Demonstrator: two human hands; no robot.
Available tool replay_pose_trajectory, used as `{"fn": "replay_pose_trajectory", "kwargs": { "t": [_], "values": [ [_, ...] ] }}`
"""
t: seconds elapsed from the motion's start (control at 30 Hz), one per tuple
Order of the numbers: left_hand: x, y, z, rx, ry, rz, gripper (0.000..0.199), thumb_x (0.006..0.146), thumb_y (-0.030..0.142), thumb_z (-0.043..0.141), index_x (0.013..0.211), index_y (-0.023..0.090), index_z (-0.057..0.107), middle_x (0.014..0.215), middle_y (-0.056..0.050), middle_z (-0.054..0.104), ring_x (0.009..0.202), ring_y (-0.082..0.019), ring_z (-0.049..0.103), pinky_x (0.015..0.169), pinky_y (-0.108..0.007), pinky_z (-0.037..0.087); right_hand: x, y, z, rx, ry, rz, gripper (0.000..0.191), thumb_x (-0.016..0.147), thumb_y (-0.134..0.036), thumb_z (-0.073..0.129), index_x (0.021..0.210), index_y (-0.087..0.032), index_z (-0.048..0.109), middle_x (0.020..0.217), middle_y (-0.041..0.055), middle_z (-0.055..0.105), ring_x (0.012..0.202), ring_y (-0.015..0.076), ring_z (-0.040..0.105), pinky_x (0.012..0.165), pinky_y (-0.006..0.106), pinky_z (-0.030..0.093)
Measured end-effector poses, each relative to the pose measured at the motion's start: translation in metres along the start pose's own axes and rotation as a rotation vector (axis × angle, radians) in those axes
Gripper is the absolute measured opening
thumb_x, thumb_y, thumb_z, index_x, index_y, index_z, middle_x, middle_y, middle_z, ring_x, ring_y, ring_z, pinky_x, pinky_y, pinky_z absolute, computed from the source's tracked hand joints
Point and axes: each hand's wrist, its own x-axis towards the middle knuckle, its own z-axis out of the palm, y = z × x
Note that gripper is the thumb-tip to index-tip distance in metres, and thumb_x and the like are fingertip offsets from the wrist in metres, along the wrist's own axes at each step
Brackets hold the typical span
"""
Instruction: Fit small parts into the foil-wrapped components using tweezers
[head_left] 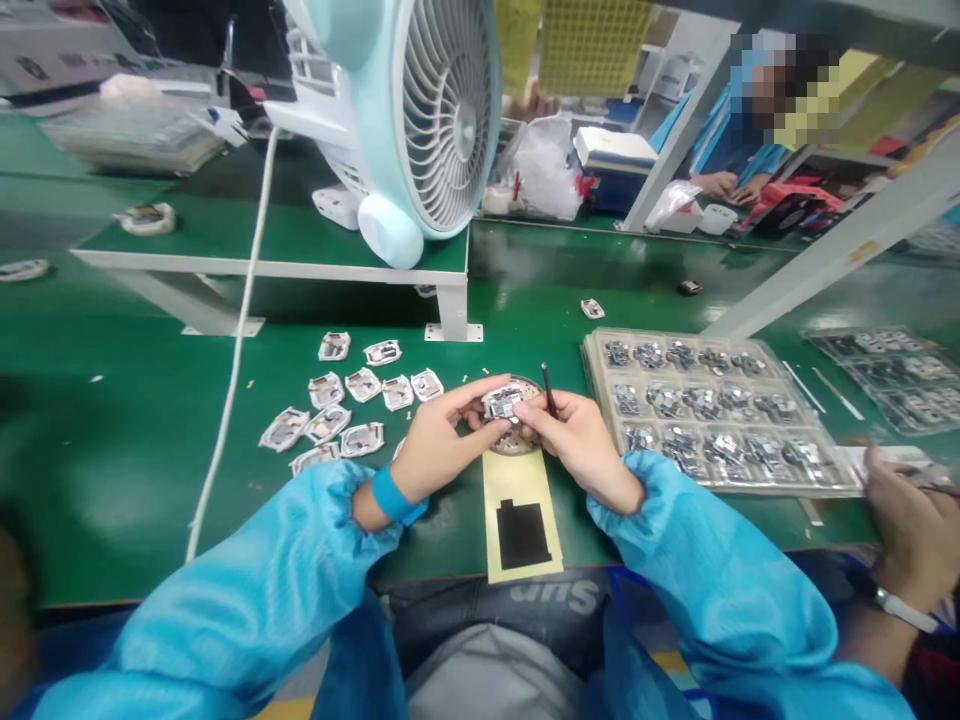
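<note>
Between finger and thumb, my left hand holds a small white-framed electronic housing with a silvery circuit inside. My right hand is closed around a thin dark stick-like tool, its tip pointing up, while the thumb and fingertips touch the housing's right side. Under both hands lies a round dish of small bits, partly covered by my fingers. A yellow sheet with a black cut-out shape extends from the dish toward me. Several similar white housings are spread to the left.
Stacked clear trays of small circuit parts stand at the right. A fan sits on a raised green shelf, with a white cable hanging down. Another person's hand reaches in at the right edge.
</note>
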Motion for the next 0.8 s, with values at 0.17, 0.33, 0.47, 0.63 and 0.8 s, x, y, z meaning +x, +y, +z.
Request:
{"fn": "replay_pose_trajectory", "kwargs": {
  "t": [0.17, 0.33, 0.47, 0.63, 0.8],
  "values": [
    [0.002, -0.004, -0.001, -0.002, 0.005, 0.037, 0.05, 0.084, 0.027, 0.079, 0.134, 0.024, 0.07, 0.128, -0.009, 0.073, 0.097, -0.02, 0.071, 0.084, -0.031, 0.059, 0.0, 0.0, 0.0, -0.011, -0.012, -0.022, 0.033, 0.075, -0.047, 0.086, 0.073, -0.017, 0.072, 0.062, -0.0014, 0.063, 0.051, 0.0076, 0.042, 0.049, 0.023, 0.033],
    [0.002, 0.002, -0.003, 0.186, 0.03, 0.209, 0.04, 0.087, 0.025, 0.077, 0.127, 0.026, 0.075, 0.128, -0.006, 0.074, 0.109, -0.022, 0.07, 0.086, -0.03, 0.059, 0.001, 0.0, -0.002, -0.033, -0.023, -0.015, 0.034, 0.076, -0.048, 0.084, 0.071, -0.017, 0.07, 0.063, -0.001, 0.063, 0.055, 0.0099, 0.049, 0.056, 0.025, 0.041],
    [0.003, 0.005, -0.003, 0.108, 0.053, 0.147, 0.04, 0.084, 0.026, 0.08, 0.124, 0.023, 0.076, 0.125, -0.007, 0.075, 0.108, -0.023, 0.072, 0.089, -0.033, 0.061, -0.001, 0.0, 0.0, -0.134, 0.068, -0.124, 0.033, 0.074, -0.045, 0.085, 0.084, -0.019, 0.069, 0.08, 0.0009, 0.069, 0.071, 0.0146, 0.061, 0.069, 0.028, 0.05],
    [0.005, 0.005, -0.001, -0.286, -0.054, -0.097, 0.054, 0.076, 0.028, 0.088, 0.126, 0.017, 0.073, 0.128, -0.012, 0.074, 0.112, -0.027, 0.073, 0.098, -0.039, 0.061, -0.002, -0.001, 0.002, -0.125, 0.056, -0.192, 0.038, 0.074, -0.041, 0.086, 0.099, -0.021, 0.066, 0.094, 0.0026, 0.072, 0.088, 0.0186, 0.069, 0.082, 0.032, 0.056],
    [0.006, 0.007, 0.0, -0.422, -0.082, -0.137, 0.054, 0.074, 0.023, 0.089, 0.125, 0.017, 0.074, 0.129, -0.012, 0.073, 0.119, -0.028, 0.071, 0.105, -0.039, 0.058, -0.002, 0.0, 0.002, -0.099, 0.049, -0.184, 0.035, 0.074, -0.042, 0.086, 0.097, -0.022, 0.067, 0.092, 0.0025, 0.074, 0.087, 0.0187, 0.07, 0.082, 0.033, 0.058]
  ]
}}
